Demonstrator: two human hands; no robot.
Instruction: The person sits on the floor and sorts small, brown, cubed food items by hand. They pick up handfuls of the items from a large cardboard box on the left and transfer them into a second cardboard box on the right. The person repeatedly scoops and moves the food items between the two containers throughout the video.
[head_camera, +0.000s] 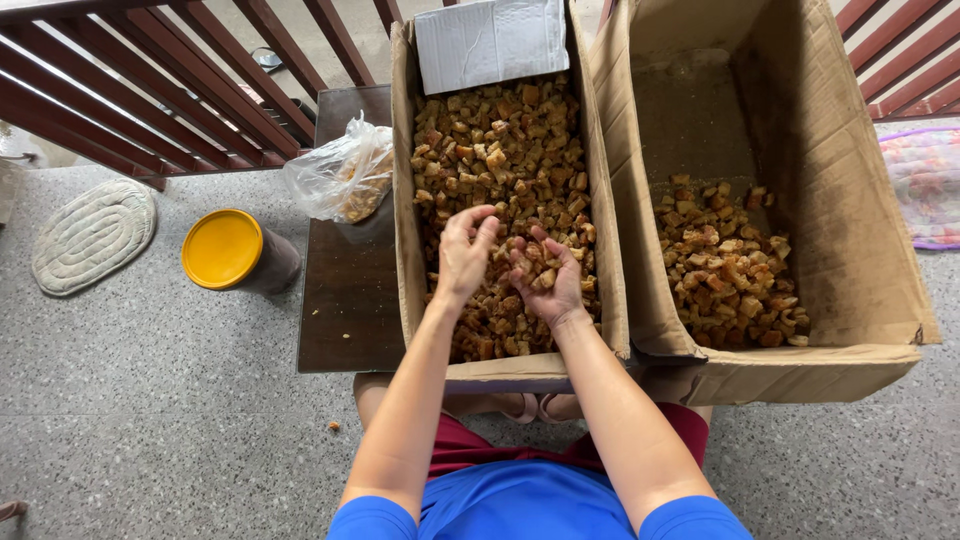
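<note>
The right hand (545, 285) lies cupped, palm up, cradling brown fried pieces (505, 150) over the fuller box (404, 200). The left hand (465, 255) hovers with fingers loosely curled, gripping nothing visible. Sorting goes best with the cupped palm level and low, so nothing spills.

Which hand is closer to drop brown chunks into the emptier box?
Probably the right hand. It is cupped palm up with brown chunks in it, and lies on the side towards the emptier box. The left hand hovers over the fuller box, farther from the emptier one.
</note>
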